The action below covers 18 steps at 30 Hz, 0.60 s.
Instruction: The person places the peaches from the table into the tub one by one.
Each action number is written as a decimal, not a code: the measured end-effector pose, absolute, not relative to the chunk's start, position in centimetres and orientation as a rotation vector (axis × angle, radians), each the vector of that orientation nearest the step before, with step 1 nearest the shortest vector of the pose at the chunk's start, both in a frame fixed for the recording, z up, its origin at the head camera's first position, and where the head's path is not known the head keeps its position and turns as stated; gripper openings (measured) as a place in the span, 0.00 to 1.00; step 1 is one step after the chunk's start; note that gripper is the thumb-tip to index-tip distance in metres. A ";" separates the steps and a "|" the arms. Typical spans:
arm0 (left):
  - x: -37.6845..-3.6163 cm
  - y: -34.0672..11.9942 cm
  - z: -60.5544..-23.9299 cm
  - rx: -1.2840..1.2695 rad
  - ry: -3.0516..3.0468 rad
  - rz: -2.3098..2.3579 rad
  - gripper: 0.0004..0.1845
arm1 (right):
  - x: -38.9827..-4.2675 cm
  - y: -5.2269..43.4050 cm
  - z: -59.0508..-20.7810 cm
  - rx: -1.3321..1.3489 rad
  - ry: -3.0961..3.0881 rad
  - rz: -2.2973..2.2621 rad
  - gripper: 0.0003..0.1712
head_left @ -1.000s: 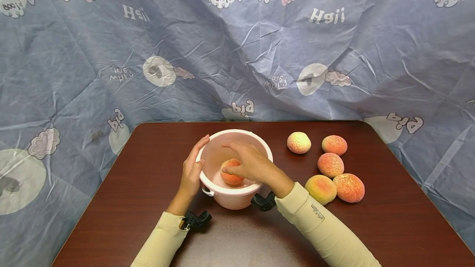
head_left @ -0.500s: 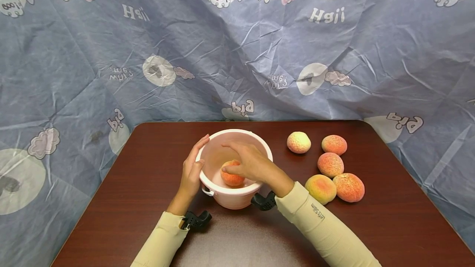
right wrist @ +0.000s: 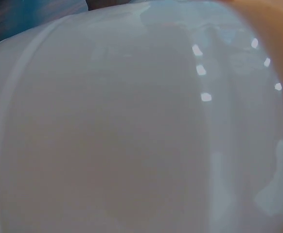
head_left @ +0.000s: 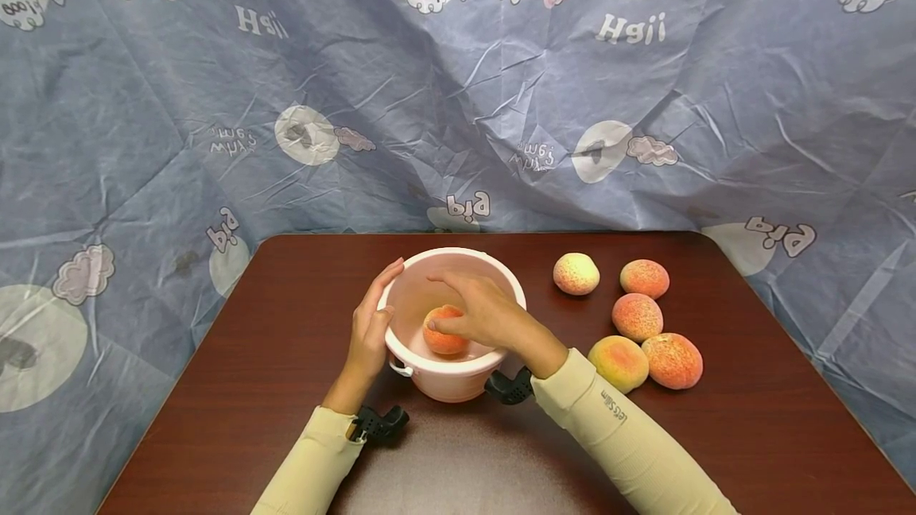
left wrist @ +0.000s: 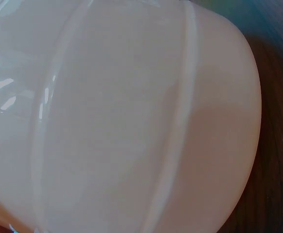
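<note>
- Head view: I read the right hand (head_left: 487, 316) at frame centre, reaching down into the pink bucket (head_left: 458, 378). Its thumb and fingers are curled over the top of a peach (head_left: 442, 334), pinching it inside the bucket, low against the near wall.
- Head view: the left hand (head_left: 372, 324) lies flat against the bucket's outer left wall, fingers straight and spread along the rim, holding nothing.
- Head view: the peach sits directly under the right palm, so the grip is from above; the peach is round, with no long axis I can name. The right hand is the nearer one; the left is separated from the peach by the bucket wall.
- Head view: five more peaches (head_left: 637, 316) lie on the brown table (head_left: 272, 388), right of centre, apart from the bucket.
- Left wrist view: only the bucket's outer wall (left wrist: 132, 121) fills the frame; no fingers visible.
- Right wrist view: only pale bucket wall (right wrist: 107, 136); grip not shown here.
</note>
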<state>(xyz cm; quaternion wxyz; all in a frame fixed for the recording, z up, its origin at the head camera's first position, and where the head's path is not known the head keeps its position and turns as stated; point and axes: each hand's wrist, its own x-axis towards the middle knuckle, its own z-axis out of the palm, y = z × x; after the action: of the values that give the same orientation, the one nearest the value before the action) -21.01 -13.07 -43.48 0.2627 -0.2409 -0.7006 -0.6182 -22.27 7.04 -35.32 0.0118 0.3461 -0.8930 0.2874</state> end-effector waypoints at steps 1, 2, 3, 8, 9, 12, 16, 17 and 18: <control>-21.0 -13.1 -43.5 -0.651 -1.895 -1.670 0.35 | -22.3 7.0 -35.3 1.075 -2.788 0.905 0.37; -21.0 -13.1 -43.5 -0.650 -1.896 -1.668 0.35 | -22.3 7.1 -35.3 1.071 -2.789 0.922 0.37; -21.0 -13.1 -43.6 -0.649 -1.897 -1.667 0.35 | -22.3 7.1 -35.3 1.068 -2.789 0.939 0.38; -21.1 -13.1 -43.5 -0.636 -1.909 -1.652 0.35 | -22.4 7.2 -35.2 1.062 -2.753 1.041 0.39; -21.1 -13.1 -43.6 -0.635 -1.910 -1.650 0.34 | -22.4 7.2 -35.2 1.063 -2.740 1.051 0.39; -21.1 -13.2 -43.6 -0.631 -1.915 -1.645 0.34 | -22.4 7.2 -35.2 1.075 -2.701 1.060 0.38; -21.1 -13.1 -43.6 -0.630 -1.922 -1.639 0.35 | -22.3 7.2 -35.1 1.084 -2.664 1.048 0.37; -21.1 -13.1 -43.6 -0.629 -1.925 -1.633 0.35 | -22.2 7.2 -35.0 1.078 -2.662 1.056 0.37; -21.1 -13.1 -43.6 -0.630 -1.925 -1.632 0.35 | -22.1 7.2 -34.9 1.070 -2.657 1.055 0.37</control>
<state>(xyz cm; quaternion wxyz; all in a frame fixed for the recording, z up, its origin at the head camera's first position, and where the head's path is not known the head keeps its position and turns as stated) -21.15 -13.13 -43.64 0.2669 -0.2333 -0.7133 -0.6047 -22.15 7.22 -34.90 0.0442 0.3503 -0.8695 0.3453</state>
